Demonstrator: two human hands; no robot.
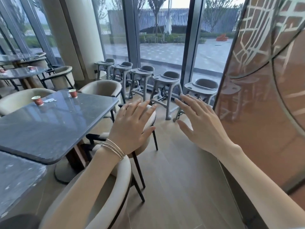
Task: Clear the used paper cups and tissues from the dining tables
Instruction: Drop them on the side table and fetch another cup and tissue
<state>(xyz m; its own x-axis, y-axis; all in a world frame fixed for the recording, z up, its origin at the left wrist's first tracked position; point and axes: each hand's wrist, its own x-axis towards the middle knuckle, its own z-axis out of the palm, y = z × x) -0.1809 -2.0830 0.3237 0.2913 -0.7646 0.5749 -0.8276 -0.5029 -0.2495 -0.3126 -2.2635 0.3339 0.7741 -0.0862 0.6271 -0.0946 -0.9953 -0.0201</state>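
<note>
Two red paper cups with white rims stand on the grey stone dining table (49, 129): one cup (38, 100) near its far left side, the other cup (73, 93) at its far edge. A crumpled tissue (49, 100) lies between them, close to the left cup. My left hand (132, 128) and my right hand (201, 124) are held out in front of me over the aisle, palms down, fingers spread, holding nothing. Both hands are to the right of the table and well short of the cups. More red cups (31, 68) sit on a farther table at the left.
Cream upholstered chairs (118, 179) ring the tables; one is right under my left forearm. A row of grey high chairs (166, 86) lines the window ahead. A curved copper-coloured partition (264, 96) closes off the right. Wooden floor (181, 179) runs between chairs and partition.
</note>
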